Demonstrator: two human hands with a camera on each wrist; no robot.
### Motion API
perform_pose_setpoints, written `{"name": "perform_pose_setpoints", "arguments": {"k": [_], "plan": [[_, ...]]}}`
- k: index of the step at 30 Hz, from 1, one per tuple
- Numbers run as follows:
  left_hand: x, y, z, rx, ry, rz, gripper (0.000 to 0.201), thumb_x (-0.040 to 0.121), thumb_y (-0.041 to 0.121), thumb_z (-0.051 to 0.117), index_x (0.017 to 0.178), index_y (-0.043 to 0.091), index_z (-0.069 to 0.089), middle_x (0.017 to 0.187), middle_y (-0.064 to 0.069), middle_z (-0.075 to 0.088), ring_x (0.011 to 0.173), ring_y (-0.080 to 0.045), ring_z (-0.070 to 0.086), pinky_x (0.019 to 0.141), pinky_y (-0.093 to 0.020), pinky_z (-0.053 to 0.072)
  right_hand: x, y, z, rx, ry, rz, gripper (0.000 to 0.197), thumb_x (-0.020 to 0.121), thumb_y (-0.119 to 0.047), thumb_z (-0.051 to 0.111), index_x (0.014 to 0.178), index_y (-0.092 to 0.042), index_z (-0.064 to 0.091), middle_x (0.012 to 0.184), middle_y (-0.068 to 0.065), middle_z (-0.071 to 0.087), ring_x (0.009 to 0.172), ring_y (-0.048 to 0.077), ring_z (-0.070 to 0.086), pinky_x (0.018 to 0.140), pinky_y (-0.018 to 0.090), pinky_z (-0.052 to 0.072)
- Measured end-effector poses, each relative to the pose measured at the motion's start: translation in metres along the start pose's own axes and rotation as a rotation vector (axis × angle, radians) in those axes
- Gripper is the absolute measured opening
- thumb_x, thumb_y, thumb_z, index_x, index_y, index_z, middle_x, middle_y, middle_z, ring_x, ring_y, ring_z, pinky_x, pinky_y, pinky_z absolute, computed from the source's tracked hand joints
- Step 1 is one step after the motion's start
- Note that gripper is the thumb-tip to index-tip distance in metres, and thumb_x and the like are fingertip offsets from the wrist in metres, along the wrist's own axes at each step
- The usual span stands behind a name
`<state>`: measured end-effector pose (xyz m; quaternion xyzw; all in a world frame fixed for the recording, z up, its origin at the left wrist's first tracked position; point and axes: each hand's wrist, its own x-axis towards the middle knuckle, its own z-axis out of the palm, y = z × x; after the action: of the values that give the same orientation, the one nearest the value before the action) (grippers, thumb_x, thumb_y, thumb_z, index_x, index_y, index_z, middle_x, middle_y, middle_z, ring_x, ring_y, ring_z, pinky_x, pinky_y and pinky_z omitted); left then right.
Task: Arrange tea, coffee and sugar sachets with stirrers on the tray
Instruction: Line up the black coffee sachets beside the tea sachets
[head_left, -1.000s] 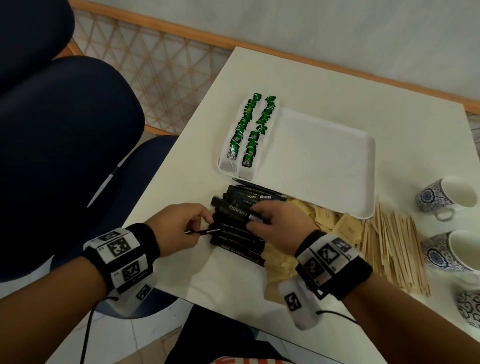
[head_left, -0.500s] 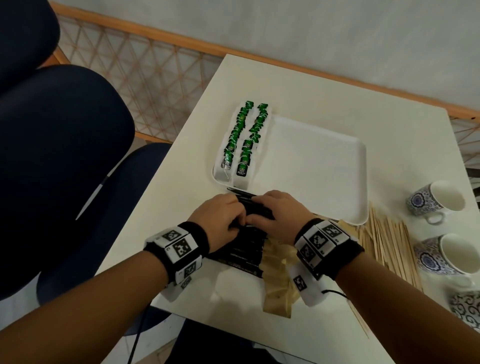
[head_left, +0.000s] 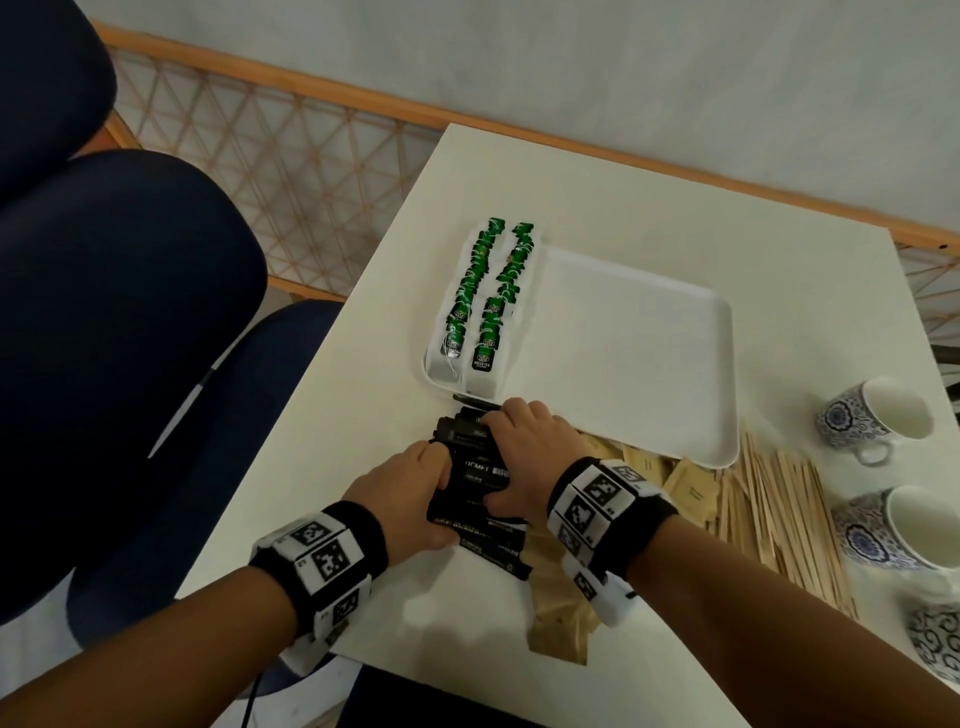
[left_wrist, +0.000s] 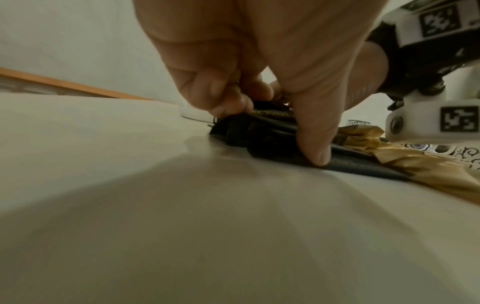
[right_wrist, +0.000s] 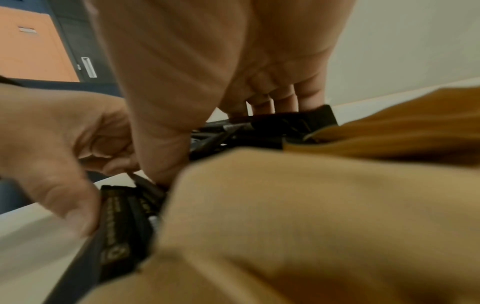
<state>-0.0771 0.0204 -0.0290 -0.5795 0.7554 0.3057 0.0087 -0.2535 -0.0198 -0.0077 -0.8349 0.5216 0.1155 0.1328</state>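
White table (head_left: 649, 197) holds white tray (head_left: 649, 353), green tea sachets (head_left: 483, 306) along its left edge. Just before the tray, left hand (head_left: 405, 499) and right hand (head_left: 524, 447) both clutch black coffee sachets (head_left: 478, 470); brown sugar sachets (head_left: 685, 483), wooden stirrers (head_left: 779, 514) beside.

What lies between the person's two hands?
In the head view, the stack of black coffee sachets lies between the left hand and the right hand; both grip it on the table.

Black coffee sachets (head_left: 480, 470) stacked flat just before white tray (head_left: 649, 364); green tea sachets (head_left: 480, 296) in two rows at its left edge; brown sugar sachets (head_left: 685, 480), wooden stirrers (head_left: 779, 514) near its front-right.
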Motion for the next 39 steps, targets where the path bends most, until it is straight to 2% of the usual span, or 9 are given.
{"name": "perform_pose_setpoints", "arguments": {"k": [7, 14, 22, 25, 27, 30, 33, 35, 39], "plan": [[0.004, 0.002, -0.002, 0.019, 0.033, 0.024, 0.044, 0.069, 0.036, 0.074, 0.083, 0.026, 0.033, 0.092, 0.010, 0.042, 0.075, -0.011, 0.044, 0.056, -0.022, 0.032, 0.004, -0.003, -0.002, 0.016, -0.036, 0.022, 0.074, 0.068, -0.052, 0.066, 0.128, -0.018, 0.040, 0.118, 0.003, 0.045, 0.107, 0.024, 0.045, 0.090, 0.038, 0.045], [0.003, 0.001, -0.001, 0.102, 0.059, 0.036, 0.040, 0.082, 0.032, 0.062, 0.067, 0.031, 0.024, 0.074, 0.013, 0.038, 0.071, -0.011, 0.041, 0.052, -0.015, 0.025, 0.008, 0.000, -0.001, 0.209, -0.042, 0.059, 0.057, 0.073, -0.038, 0.065, 0.123, -0.021, 0.044, 0.114, 0.001, 0.054, 0.105, 0.023, 0.050, 0.087, 0.039, 0.049], [0.007, -0.011, 0.001, 0.045, -0.075, 0.127, 0.015, 0.081, 0.037, 0.062, 0.083, 0.030, 0.049, 0.088, 0.016, 0.040, 0.083, -0.006, 0.047, 0.069, -0.022, 0.040, 0.006, 0.015, -0.023, 0.540, -0.014, 0.101, 0.052, 0.076, -0.031, 0.068, 0.124, -0.028, 0.048, 0.100, -0.005, 0.064, 0.090, 0.017, 0.061, 0.079, 0.027, 0.049], [0.008, -0.008, -0.012, -0.119, -0.049, 0.145, 0.025, 0.077, 0.048, 0.067, 0.077, 0.027, 0.055, 0.080, 0.015, 0.049, 0.075, -0.007, 0.052, 0.071, -0.023, 0.046, 0.003, 0.023, -0.032, 0.680, 0.037, 0.113, 0.049, 0.075, -0.024, 0.069, 0.120, -0.029, 0.050, 0.091, -0.008, 0.061, 0.080, 0.012, 0.060, 0.068, 0.022, 0.046], [0.011, -0.002, -0.023, -0.298, 0.076, 0.144, 0.037, 0.068, 0.063, 0.064, 0.069, 0.027, 0.052, 0.074, 0.010, 0.053, 0.066, -0.005, 0.050, 0.064, -0.024, 0.045, 0.002, 0.029, -0.040, 0.766, 0.103, 0.122, 0.046, 0.075, -0.022, 0.071, 0.116, -0.029, 0.051, 0.089, -0.010, 0.061, 0.078, 0.009, 0.059, 0.064, 0.019, 0.045], [0.028, 0.015, -0.041, -0.660, 0.253, 0.084, 0.048, 0.057, 0.066, 0.067, 0.084, 0.028, 0.053, 0.084, 0.005, 0.056, 0.069, -0.005, 0.051, 0.062, -0.023, 0.045, 0.004, 0.036, -0.054, 0.893, 0.173, 0.119, 0.038, 0.074, -0.017, 0.073, 0.103, -0.028, 0.052, 0.085, -0.011, 0.060, 0.076, 0.005, 0.059, 0.066, 0.020, 0.044], [0.052, 0.041, -0.060, -0.951, 0.142, 0.123, 0.054, 0.054, 0.057, 0.072, 0.100, 0.033, 0.060, 0.100, 0.006, 0.067, 0.092, -0.002, 0.063, 0.079, -0.026, 0.052, 0.008, 0.038, -0.067, 1.012, 0.116, 0.055, 0.034, 0.075, -0.014, 0.075, 0.101, -0.026, 0.057, 0.089, -0.006, 0.065, 0.082, 0.009, 0.063, 0.075, 0.025, 0.051], [0.064, 0.057, -0.069, -1.111, 0.057, 0.122, 0.049, 0.052, 0.052, 0.075, 0.096, 0.033, 0.068, 0.101, 0.001, 0.071, 0.099, -0.013, 0.066, 0.088, -0.034, 0.052, 0.010, 0.038, -0.074, 1.087, 0.026, -0.016, 0.026, 0.078, -0.007, 0.072, 0.095, -0.023, 0.061, 0.084, -0.005, 0.066, 0.077, 0.006, 0.064, 0.073, 0.025, 0.052], [0.083, 0.073, -0.078, -1.415, -0.009, 0.079, 0.044, 0.055, 0.034, 0.078, 0.097, 0.024, 0.075, 0.102, -0.007, 0.071, 0.098, -0.022, 0.065, 0.084, -0.035, 0.050, 0.017, 0.041, -0.083, 1.272, -0.052, -0.096, 0.025, 0.082, 0.009, 0.060, 0.098, -0.011, 0.061, 0.077, 0.000, 0.065, 0.069, 0.004, 0.064, 0.064, 0.020, 0.052]]}}
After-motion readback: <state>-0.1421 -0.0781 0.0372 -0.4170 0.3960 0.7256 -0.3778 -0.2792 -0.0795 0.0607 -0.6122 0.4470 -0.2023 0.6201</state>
